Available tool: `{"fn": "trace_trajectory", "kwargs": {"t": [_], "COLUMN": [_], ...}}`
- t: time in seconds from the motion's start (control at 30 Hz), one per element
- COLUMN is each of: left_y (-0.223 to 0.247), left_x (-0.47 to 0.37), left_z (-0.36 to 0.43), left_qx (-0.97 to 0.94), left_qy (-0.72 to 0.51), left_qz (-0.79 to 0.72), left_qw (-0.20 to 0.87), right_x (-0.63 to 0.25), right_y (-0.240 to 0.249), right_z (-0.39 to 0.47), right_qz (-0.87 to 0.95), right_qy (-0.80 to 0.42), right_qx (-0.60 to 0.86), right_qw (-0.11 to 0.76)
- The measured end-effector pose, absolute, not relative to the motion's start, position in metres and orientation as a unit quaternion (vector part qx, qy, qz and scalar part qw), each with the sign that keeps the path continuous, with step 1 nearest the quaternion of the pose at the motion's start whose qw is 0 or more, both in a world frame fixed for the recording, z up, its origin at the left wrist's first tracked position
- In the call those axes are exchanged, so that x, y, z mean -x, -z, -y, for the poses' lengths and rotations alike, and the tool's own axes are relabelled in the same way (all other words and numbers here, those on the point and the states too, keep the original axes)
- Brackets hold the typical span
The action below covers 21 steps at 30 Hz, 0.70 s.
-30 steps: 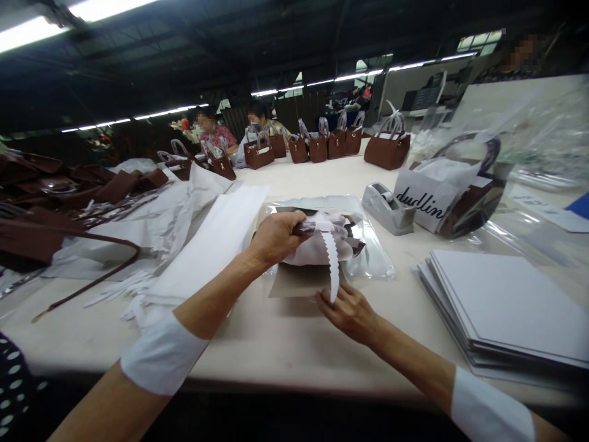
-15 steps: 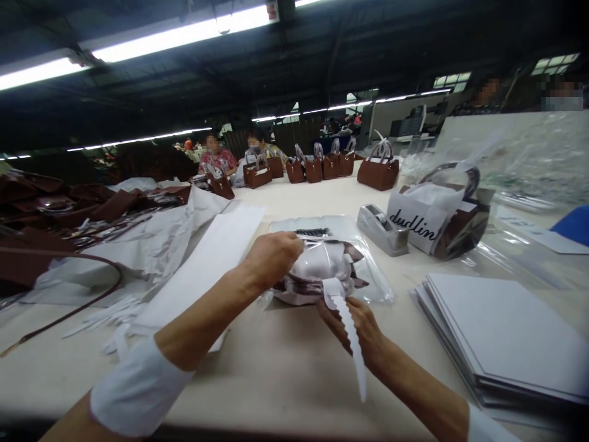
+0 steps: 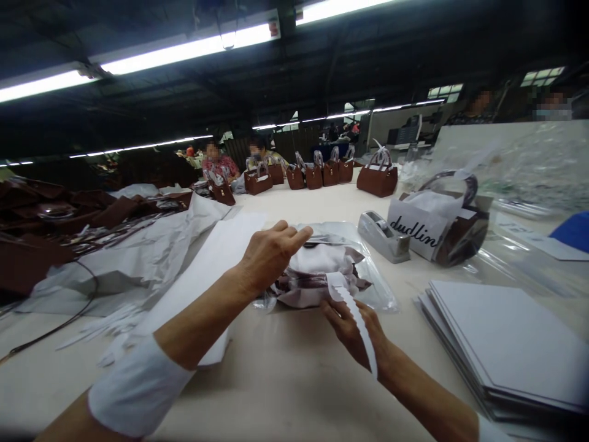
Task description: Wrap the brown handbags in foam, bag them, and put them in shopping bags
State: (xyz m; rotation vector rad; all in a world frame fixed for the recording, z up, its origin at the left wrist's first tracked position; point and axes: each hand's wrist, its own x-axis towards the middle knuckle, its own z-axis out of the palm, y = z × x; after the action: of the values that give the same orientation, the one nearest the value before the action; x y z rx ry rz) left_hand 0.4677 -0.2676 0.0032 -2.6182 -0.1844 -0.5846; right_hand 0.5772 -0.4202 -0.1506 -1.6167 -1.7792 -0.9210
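Observation:
A brown handbag with white stuffing in its open top stands in front of me. A white toothed strip hangs from its near side across my right hand. My left hand is closed at the bag's far left edge, its fingertips partly hidden. My right hand grips the near right side from below, thumb and fingers against the bag. Clear plastic bags lie flat beneath and behind the handbag.
A tape dispenser and a wrapped handbag stand to the right, beyond a stack of white boards. White paper and a heap of brown bags lie left. Finished handbags line the far side, with people behind.
My left hand's fingers have lifted and loosened slightly at the bag's far edge. The white strip has swung a little to the right. The view has tilted slightly upward.

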Motion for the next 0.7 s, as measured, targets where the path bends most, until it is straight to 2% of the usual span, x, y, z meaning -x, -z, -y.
{"fn": "trace_trajectory", "kwargs": {"t": [0.07, 0.13, 0.2, 0.27, 0.33, 0.47, 0.7], "left_y": [-0.003, 0.000, 0.005, 0.011, 0.015, 0.004, -0.067], "left_x": [-0.467, -0.462, -0.453, -0.445, -0.443, -0.461, -0.489], "left_z": [0.269, 0.272, 0.275, 0.280, 0.282, 0.275, 0.258], "left_qx": [0.955, 0.963, 0.963, 0.966, 0.975, 0.985, 0.976], "left_qy": [0.225, 0.247, 0.262, 0.249, 0.213, 0.164, 0.162], "left_qz": [0.087, 0.083, 0.050, 0.010, -0.014, 0.008, 0.004], "left_qw": [0.170, 0.071, -0.029, -0.076, -0.059, 0.052, 0.146], "right_x": [-0.578, -0.578, -0.579, -0.580, -0.580, -0.587, -0.606], "right_y": [0.152, 0.154, 0.157, 0.159, 0.157, 0.134, 0.016], "right_z": [0.420, 0.421, 0.421, 0.421, 0.419, 0.410, 0.418], "right_qz": [0.661, 0.655, 0.649, 0.644, 0.636, 0.617, 0.552], "right_qy": [0.336, 0.329, 0.326, 0.323, 0.329, 0.346, 0.402], "right_qx": [0.613, 0.625, 0.638, 0.650, 0.661, 0.678, 0.697], "right_qw": [0.274, 0.267, 0.256, 0.241, 0.224, 0.200, 0.216]}}
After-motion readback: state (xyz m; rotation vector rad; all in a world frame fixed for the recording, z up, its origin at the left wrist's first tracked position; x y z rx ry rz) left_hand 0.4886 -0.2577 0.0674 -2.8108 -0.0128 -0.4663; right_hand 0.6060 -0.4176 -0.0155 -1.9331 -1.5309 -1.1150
